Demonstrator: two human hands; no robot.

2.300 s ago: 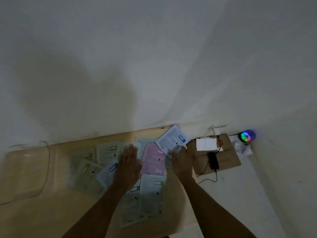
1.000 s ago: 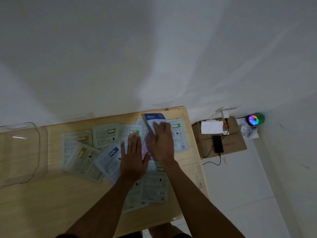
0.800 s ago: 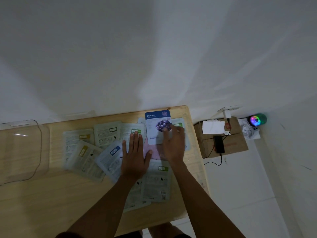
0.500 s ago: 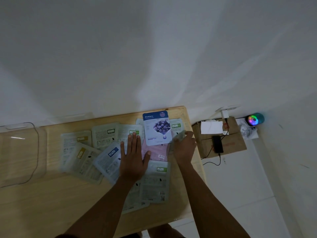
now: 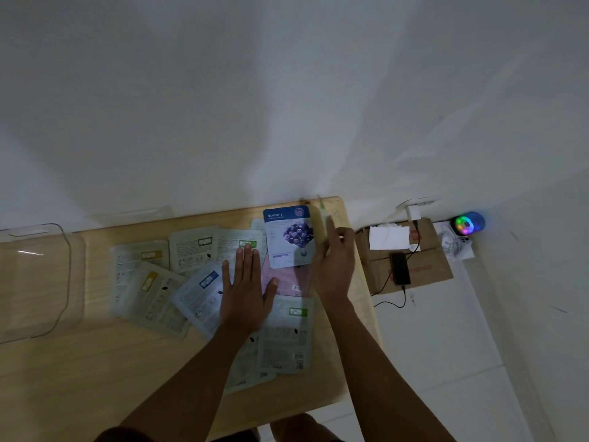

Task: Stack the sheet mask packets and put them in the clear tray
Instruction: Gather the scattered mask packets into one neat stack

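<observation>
A dim room with a pale wall fills the upper half of the view, and below it a light wooden table (image 5: 79,362) runs across from the left edge to a corner near the middle right. Scattered over the table's centre lie the sheet mask packets (image 5: 149,291), most of them pale and face down, overlapping one another loosely. At about 12 o'clock from the spread lies the blueberry packet (image 5: 288,237), face up with its dark blue header toward the wall, resting partly on a pink packet (image 5: 287,279). The left hand (image 5: 245,291) lies flat on the packets, palm down and fingers spread, covering part of a blue-labelled packet (image 5: 200,291). The right hand (image 5: 334,266) is at 3 o'clock from the blueberry packet, just beside its right edge, fingers loosely extended and apart, pinching nothing that can be made out. The clear tray (image 5: 35,282) sits at 9 o'clock, well apart from the packets, at the table's left end. On the floor at 3 o'clock from the table stands a cardboard box (image 5: 424,269) with a black phone (image 5: 400,268) on it, and beyond that a small glowing speaker (image 5: 468,223).
</observation>
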